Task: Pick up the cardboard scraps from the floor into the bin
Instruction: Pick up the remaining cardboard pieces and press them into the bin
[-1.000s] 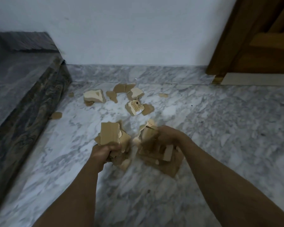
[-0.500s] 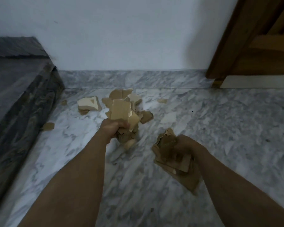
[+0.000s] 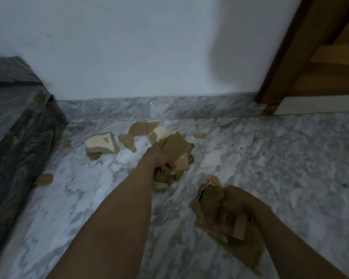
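Gripped tight in both fists, torn cardboard above a white-and-grey marble floor [image 3: 270, 158]. Left hand [image 3: 159, 160], fingers curled round a bundle of brown cardboard scraps [image 3: 175, 152], reached forward over the loose pieces near the wall. Right hand [image 3: 236, 208], nearer the camera, closed on a second wad of scraps [image 3: 208, 198], with a few flat strips hanging below the fingers.

From the head camera, looking down: on the floor beyond the left hand, a pale, thick cardboard chunk [image 3: 101, 143], a small brown scrap [image 3: 127, 140] beside it, two flat brown pieces [image 3: 143, 127] close to the marble skirting [image 3: 169, 107], and a tiny scrap [image 3: 199, 135] to the right. Further left, a lone brown scrap [image 3: 44, 179] just beside a dark marble step [image 3: 18, 137], and a smaller bit [image 3: 67, 143] nearer the corner. White wall [image 3: 129, 47] behind; wooden door frame [image 3: 286, 57] at upper right. No bin within the frame.
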Demonstrator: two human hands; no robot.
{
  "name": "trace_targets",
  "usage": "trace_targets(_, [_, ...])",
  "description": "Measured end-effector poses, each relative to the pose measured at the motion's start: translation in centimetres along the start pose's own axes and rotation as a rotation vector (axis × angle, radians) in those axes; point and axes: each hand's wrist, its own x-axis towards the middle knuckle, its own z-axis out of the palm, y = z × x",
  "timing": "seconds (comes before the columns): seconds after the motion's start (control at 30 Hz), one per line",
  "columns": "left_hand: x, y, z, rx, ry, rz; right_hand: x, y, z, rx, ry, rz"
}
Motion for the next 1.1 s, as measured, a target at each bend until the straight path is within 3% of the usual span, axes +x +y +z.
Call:
trace_targets(0.17, [-1.8, -0.7, -1.0, -0.172, -0.076, 0.026, -1.3, -0.5, -2.5, 0.027, 0.023, -0.065])
trace_targets(0.33, [-3.0, -4.0, -7.9, -0.289, -0.053, 0.01, 0.4, -7.3, -7.5, 0.214, 0.243, -0.125])
trace_targets(0.5, [-4.1, -8.5, -14.2, -0.257, -0.103, -0.072, 6.4, -13.0, -6.2, 0.098, 0.064, -0.032])
trace_targets(0.7, [-5.7, -10.0, -13.1, -0.365, -0.143, -0.082, 8.2, -12.4, -3.2, -0.031, 0.129, 0.068])
trace_targets(0.83, [-4.0, -7.4, -11.5, -0.415, -0.14, -0.049, 8.5, -12.2, -3.4, -0.108, 0.146, 0.017])
trace_targets(1.1, [-1.7, -4.6, -10.7, -0.434, -0.026, -0.111, 11.1, -13.0, -4.5, -0.274, -0.011, -0.091])
